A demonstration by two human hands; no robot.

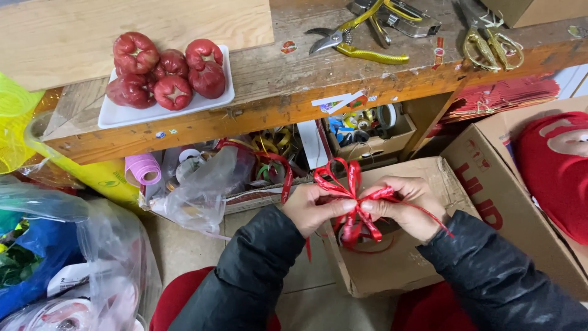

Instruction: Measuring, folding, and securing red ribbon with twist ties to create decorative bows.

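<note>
Both hands meet over an open cardboard box [398, 263] that stands on the floor below the wooden worktop [294, 79]. The left hand [312, 210] is closed, thumb and fingers pinched on the middle of a red ribbon bow [346, 184]. The right hand [404, 205] is closed too, pinching the same knot from the other side, so the two thumbs nearly touch. The bow's loops stand up above the hands, and its loose tails hang down into the box and trail past the right wrist.

On the worktop, up and left of the box, a white tray [159, 113] carries a heap of red fruits [165, 70]. Straight above the box lie yellow-handled pruning shears [361, 44], and further right a pair of gold scissors [493, 46]. Under the worktop, a shelf [257, 162] just left of the box holds ribbon rolls and a clear plastic bag [202, 193].
</note>
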